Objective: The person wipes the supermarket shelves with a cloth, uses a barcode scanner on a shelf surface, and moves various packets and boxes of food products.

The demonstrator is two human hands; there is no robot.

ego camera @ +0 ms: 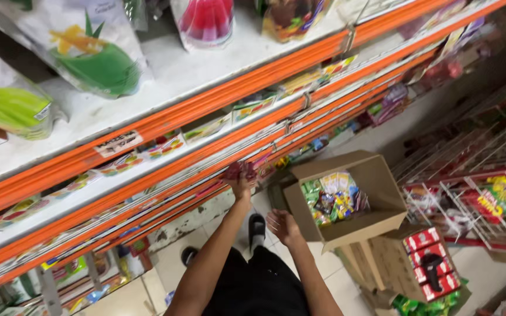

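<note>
a shop aisle with orange-edged shelves and a tiled floor. the left hand is closed on a red packet at a low shelf edge. the right hand hangs open and empty, just beside an open box of bright packets.
</note>
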